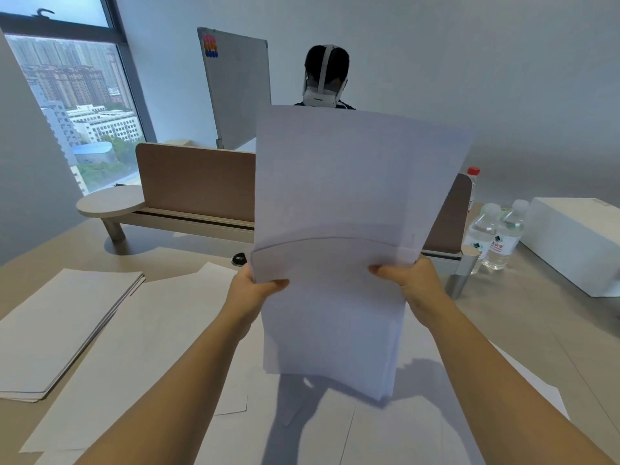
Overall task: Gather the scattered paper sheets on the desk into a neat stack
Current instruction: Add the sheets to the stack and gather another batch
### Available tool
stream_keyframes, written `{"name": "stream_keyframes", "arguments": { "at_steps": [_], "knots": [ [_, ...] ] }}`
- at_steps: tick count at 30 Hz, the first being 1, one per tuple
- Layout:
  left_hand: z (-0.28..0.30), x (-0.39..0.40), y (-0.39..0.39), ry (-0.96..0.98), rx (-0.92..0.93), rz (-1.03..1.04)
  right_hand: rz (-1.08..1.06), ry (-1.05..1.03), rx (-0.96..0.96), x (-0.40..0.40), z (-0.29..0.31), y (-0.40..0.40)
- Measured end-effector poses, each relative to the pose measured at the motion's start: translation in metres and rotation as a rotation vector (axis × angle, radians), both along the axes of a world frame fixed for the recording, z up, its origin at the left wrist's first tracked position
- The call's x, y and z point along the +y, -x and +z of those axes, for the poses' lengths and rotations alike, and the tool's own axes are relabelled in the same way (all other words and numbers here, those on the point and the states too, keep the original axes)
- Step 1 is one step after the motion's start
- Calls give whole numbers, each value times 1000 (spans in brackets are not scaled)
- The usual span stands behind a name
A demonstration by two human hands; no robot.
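Left hand [256, 290] and right hand [414, 283] each pinch a side of the paper bundle [352, 203], held upright above the desk [523, 317]; loose sheets [161, 333] beneath; stack [57, 327] at 9 o'clock; water bottles [493, 236] at 3 o'clock.

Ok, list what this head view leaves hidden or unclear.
- Fingers of both hands: the held sheets cover them; only the left hand and right hand thumbs show in front.
- Person behind the divider: body blocked by the sheets.
- Bottles: label text too small.
- Side stack: cut off by the left edge.
- Loose sheets on the desk: count unclear; arms and the held sheets cover them.
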State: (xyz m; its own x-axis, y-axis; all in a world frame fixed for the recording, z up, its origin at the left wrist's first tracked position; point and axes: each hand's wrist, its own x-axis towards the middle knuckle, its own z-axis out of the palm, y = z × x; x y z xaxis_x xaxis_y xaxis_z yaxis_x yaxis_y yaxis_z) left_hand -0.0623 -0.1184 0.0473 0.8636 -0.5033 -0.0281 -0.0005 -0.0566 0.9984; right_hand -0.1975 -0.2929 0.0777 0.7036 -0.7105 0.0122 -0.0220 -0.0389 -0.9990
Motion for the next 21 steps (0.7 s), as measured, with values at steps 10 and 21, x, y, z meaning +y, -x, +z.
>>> {"name": "stream_keyframes", "arguments": {
  "at_steps": [10, 21],
  "knots": [
    [-14, -10, 4, -102, 51, 22, -114, -61, 83, 4, -17, -3],
    [11, -9, 3, -34, -41, 28, -109, 92, 66, 8, 2, -10]
  ]
}}
